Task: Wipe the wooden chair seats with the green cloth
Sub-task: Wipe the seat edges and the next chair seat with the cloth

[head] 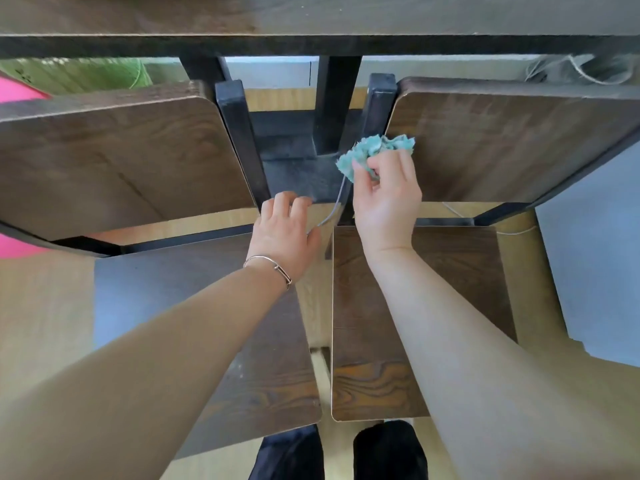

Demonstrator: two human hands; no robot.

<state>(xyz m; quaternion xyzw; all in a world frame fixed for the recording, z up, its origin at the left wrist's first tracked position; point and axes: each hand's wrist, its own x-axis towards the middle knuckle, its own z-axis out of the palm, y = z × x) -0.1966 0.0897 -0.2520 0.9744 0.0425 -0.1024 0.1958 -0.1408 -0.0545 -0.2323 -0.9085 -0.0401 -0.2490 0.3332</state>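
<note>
Two dark wooden chairs stand side by side below me. The left seat (173, 306) and the right seat (460, 271) lie under my forearms, with the left backrest (114, 161) and the right backrest (502, 143) beyond them. My right hand (384, 199) pinches a crumpled green cloth (374, 150) in the air at the inner edge of the right backrest. A loose thread (337, 206) trails down from the cloth. My left hand (284, 233), with a bracelet on the wrist, hovers over the gap between the chairs, and its fingers touch the thread's lower end.
A dark table edge (311, 43) runs across the top, with black metal legs (336, 102) between the chairs. The floor (41, 306) is pale wood. Pink (17, 91) and green (86, 74) items sit at the far left, tangled string (581, 71) at the top right. My dark shoes (388, 452) are at the bottom.
</note>
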